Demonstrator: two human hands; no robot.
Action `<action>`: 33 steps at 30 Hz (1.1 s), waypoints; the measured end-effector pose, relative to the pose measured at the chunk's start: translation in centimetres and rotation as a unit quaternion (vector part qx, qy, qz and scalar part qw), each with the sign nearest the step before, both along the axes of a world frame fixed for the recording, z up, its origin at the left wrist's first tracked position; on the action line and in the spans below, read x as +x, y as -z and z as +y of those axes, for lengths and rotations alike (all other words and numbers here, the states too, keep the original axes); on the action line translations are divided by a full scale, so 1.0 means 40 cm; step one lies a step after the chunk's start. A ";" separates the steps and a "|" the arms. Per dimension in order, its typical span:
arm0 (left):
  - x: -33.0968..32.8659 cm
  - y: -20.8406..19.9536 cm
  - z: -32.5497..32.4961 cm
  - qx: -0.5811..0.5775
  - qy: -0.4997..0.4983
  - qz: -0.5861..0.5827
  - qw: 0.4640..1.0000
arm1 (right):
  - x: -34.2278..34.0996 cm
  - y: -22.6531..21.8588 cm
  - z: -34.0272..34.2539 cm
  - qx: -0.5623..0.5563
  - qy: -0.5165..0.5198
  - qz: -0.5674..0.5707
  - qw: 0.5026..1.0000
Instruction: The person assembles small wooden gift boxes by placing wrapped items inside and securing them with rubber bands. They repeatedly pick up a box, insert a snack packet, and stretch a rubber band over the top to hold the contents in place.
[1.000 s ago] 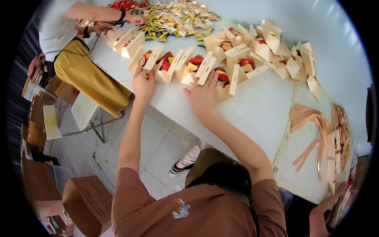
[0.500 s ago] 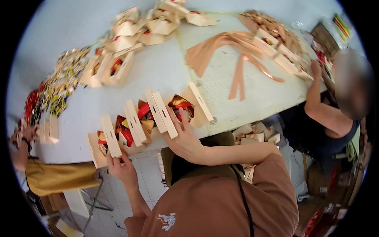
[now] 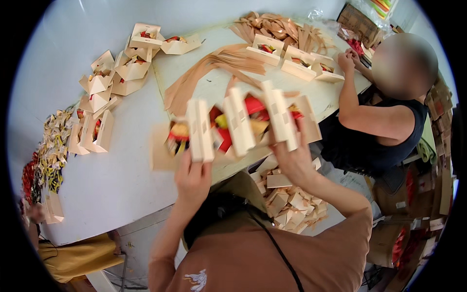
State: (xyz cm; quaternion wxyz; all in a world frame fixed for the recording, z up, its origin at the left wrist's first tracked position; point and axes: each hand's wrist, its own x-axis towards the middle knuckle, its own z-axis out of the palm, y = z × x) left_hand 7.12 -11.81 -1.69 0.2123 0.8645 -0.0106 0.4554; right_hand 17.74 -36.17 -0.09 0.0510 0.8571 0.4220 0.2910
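A row of several open cream cardboard boxes point(image 3: 239, 129), pressed side by side, is held between my two hands near the table's front edge. Red, yellow and gold wrapped pieces fill them, and their lids stand up; motion blurs the row a little. My left hand point(image 3: 193, 176) grips the row toward its left end, fingers against the front of an upright lid. At the right end, my right hand point(image 3: 296, 158) is closed round the front and side of the boxes. The boxes partly cover the fingers of both hands.
Peach flat strips point(image 3: 204, 68) lie behind the boxes. Filled open boxes point(image 3: 131, 68) are piled far left, beside small wrapped packets point(image 3: 56, 141). A co-worker point(image 3: 384, 117) sits at the right near more boxes point(image 3: 299, 63). Folded cream boxes point(image 3: 296, 204) fill a container below the table edge.
The row of boxes has moved right along the table, carried by both hands. My right hand has gone from spread over the boxes to gripping their right end. The view has turned right.
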 end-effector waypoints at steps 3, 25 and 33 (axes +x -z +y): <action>0.217 -0.037 -0.037 -0.042 0.094 0.000 0.995 | 0.124 -0.014 -0.101 0.027 0.098 -0.021 0.995; 0.745 0.055 -0.126 0.015 -0.011 0.260 0.965 | 0.579 0.143 -0.242 0.065 0.131 0.025 0.989; 0.697 0.062 -0.070 -0.008 0.109 0.195 0.975 | 0.556 0.145 -0.234 0.045 0.196 -0.050 0.978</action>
